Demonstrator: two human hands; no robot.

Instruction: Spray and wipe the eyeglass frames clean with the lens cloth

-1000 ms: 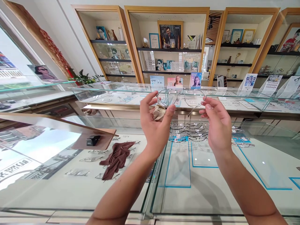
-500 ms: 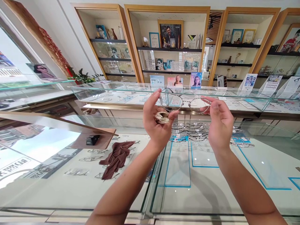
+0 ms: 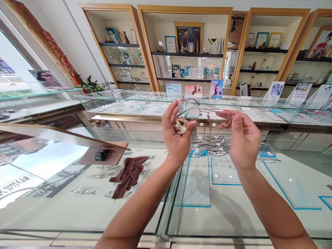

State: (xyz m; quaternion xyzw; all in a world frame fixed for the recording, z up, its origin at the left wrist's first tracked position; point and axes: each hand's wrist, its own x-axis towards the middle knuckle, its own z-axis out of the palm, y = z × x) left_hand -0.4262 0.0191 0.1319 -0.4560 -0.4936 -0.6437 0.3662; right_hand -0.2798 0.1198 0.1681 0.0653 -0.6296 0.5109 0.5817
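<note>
A pair of thin-rimmed round glasses [image 3: 204, 110] is held up between my two hands, above the glass counter. My left hand [image 3: 177, 133] has the left side of the frame in its fingers, and a crumpled cream cloth [image 3: 181, 126] is tucked in its palm. Thumb and fingers of my right hand [image 3: 243, 140] pinch the right rim, with some fingers visible through and behind the lens. One temple arm shows folded behind the left lens.
On the glass counter [image 3: 145, 214] at the left lie a brown cloth [image 3: 129, 176] and a wooden board with a small black object [image 3: 102, 155]. Rows of glasses [image 3: 218, 145] sit below my hands. Another display counter and shelves stand behind.
My left hand has shifted slightly right, and the glasses have turned a little, so the folded temple shows more. My right hand has moved slightly right and down.
</note>
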